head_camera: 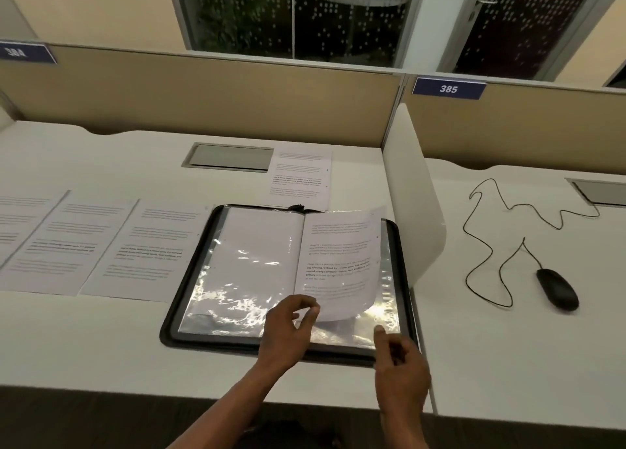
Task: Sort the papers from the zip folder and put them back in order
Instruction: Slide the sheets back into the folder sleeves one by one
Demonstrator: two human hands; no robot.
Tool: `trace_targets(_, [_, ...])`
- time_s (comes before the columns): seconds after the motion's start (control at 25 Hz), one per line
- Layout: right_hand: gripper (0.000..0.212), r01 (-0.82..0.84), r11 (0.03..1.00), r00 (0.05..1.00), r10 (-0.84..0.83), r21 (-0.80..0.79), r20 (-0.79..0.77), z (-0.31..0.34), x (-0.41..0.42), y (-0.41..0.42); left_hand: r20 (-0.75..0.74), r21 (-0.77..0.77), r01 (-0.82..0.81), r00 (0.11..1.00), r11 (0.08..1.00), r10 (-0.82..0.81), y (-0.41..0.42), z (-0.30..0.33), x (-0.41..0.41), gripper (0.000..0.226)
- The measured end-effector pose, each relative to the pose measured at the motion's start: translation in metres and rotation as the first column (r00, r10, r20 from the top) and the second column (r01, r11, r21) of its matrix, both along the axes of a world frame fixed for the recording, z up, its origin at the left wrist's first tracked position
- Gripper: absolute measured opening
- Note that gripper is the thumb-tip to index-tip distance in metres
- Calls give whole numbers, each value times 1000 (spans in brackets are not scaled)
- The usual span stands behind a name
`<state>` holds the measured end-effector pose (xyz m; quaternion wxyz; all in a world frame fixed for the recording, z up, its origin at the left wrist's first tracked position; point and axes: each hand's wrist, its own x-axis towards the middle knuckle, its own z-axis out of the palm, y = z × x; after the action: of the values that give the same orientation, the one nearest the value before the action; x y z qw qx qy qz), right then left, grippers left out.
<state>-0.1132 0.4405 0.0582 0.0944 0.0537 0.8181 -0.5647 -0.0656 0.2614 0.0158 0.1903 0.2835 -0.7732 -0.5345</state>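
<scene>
Desk: white top [101, 340], with a grey hatch [227, 157] set in near the back.
Back wall of desk: tan panel [210, 93], blue number signs [448, 88].
Side divider: white board [411, 191] between two desks.
Windows: dark glass [294, 15] with dotted film.
Wall: cream [111, 8].
Floor: dark.
</scene>
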Motion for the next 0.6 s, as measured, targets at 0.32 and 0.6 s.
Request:
trace_targets(0.32, [91,-685,728,728,685,-12,18,-9,-25,-67,-39,410,-35,998,912,55,-13,21,25,13])
trace_targets(0.6, [72,-878,470,465,882,93,-75,-14,6,-150,4,546,-290,939,786,343,-53,28,58,70])
